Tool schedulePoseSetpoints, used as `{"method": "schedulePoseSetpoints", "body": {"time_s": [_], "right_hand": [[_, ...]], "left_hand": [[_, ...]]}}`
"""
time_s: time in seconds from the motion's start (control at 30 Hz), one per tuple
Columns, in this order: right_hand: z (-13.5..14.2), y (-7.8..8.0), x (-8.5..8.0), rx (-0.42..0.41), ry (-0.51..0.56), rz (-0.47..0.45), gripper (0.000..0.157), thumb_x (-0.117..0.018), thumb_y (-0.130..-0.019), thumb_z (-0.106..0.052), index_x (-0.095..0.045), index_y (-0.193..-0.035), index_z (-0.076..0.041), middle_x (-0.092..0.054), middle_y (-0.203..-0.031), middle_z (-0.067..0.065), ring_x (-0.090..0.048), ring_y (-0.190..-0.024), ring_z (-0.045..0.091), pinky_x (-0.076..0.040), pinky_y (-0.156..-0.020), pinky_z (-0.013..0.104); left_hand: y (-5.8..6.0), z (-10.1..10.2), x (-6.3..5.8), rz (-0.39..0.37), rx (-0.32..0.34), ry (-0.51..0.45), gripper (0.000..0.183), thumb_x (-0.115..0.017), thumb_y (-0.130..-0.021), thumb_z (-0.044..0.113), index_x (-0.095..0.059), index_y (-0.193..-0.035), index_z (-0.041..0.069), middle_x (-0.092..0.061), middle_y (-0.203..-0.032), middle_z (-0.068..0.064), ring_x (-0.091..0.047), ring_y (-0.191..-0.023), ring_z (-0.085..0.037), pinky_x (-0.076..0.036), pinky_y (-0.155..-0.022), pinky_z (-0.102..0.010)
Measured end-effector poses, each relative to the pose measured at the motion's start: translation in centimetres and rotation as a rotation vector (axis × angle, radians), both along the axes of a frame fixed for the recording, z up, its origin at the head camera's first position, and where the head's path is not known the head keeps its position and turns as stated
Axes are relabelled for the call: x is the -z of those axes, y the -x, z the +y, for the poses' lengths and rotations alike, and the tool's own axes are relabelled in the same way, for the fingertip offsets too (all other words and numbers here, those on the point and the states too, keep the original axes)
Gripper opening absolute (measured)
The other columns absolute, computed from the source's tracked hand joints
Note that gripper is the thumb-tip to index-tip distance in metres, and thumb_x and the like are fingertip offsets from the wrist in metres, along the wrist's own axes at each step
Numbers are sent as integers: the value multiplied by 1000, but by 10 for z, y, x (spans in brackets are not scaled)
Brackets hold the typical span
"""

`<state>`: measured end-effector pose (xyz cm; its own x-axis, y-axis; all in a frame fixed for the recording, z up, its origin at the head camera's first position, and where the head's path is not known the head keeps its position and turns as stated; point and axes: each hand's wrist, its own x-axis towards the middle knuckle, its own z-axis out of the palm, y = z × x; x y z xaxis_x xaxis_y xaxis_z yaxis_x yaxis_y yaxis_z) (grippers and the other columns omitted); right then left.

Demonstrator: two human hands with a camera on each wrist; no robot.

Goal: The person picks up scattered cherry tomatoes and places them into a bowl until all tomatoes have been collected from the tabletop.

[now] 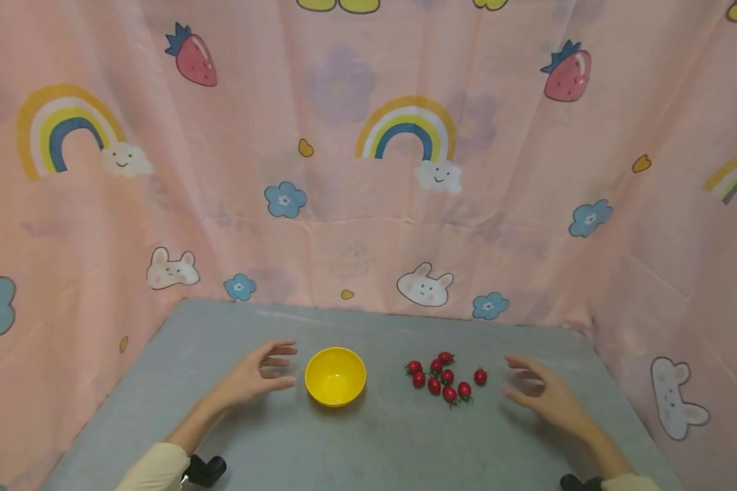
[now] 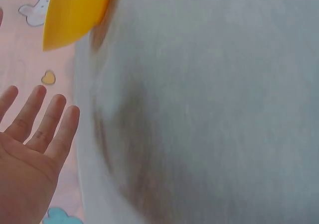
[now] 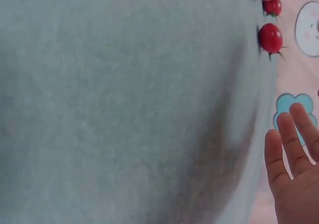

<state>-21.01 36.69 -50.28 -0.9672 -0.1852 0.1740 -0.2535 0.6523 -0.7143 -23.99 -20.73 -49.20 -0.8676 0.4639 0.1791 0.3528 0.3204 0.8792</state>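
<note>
A yellow bowl (image 1: 335, 377) stands upright on the grey table, with nothing inside it. Just left of it is my left hand (image 1: 259, 372), fingers spread and pointing toward the bowl without touching it. In the left wrist view the bowl (image 2: 77, 15) shows at the top, beyond the fingers. Several cherry tomatoes (image 1: 434, 386) with green stems lie in a loose cluster right of the bowl. A single cherry tomato (image 1: 480, 376) sits apart, nearest my right hand (image 1: 543, 392), whose fingers are relaxed and hold nothing. The right wrist view shows a cherry tomato (image 3: 270, 38) beyond the fingertips.
The grey table (image 1: 381, 443) extends in front of both hands. A pink curtain (image 1: 344, 239) printed with rainbows, rabbits and flowers rises behind the table and along its sides. Black wrist straps (image 1: 204, 470) sit by the sleeves.
</note>
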Motion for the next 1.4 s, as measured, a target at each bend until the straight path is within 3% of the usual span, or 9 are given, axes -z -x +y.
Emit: {"method": "schedulePoseSetpoints", "body": {"time_s": [0.2,0.37,0.47,0.6,0.9,1.4], "right_hand": [[-4,14,6,-44,-61,32,81,-90,-79,-30,-51,-147,-6,-58,-135,23,-60,-113,42,-54,-84,55],[-11,26,10,-92,-60,35,82,-92,-76,-30,-54,-144,-6,-60,-132,22,-59,-113,42,-52,-86,58],[-13,30,10,-124,-47,47,77,-92,-77,-27,-57,-141,-3,-63,-128,20,-60,-111,41,-51,-87,60],[-14,34,11,-166,-59,81,64,-91,-78,-24,-65,-132,-2,-68,-122,13,-63,-104,33,-53,-86,49],[-15,42,18,-155,-69,48,33,-87,-83,-24,-76,-111,-9,-72,-108,1,-64,-94,21,-55,-77,36],[-16,42,26,-114,-23,57,25,-86,-84,-20,-76,-105,-11,-71,-100,-5,-62,-89,16,-54,-75,33]], "left_hand": [[1,14,4,-23,60,12,83,-84,-87,21,-37,-154,4,-44,-149,-28,-46,-130,-50,-45,-101,-60],[1,24,12,-11,86,32,92,-87,-84,22,-33,-156,4,-39,-153,-26,-43,-135,-48,-43,-103,-59],[1,30,13,-6,89,30,94,-88,-83,22,-32,-157,4,-39,-154,-25,-42,-136,-47,-42,-104,-59],[0,35,12,-1,70,42,93,-88,-83,20,-33,-156,4,-40,-153,-25,-44,-135,-45,-42,-104,-58],[-3,40,10,11,63,61,89,-86,-84,16,-35,-154,-3,-41,-153,-24,-46,-133,-45,-44,-103,-54],[-6,47,7,-7,34,85,86,-88,-81,15,-41,-151,-3,-43,-151,-22,-49,-131,-44,-46,-101,-55]]}}
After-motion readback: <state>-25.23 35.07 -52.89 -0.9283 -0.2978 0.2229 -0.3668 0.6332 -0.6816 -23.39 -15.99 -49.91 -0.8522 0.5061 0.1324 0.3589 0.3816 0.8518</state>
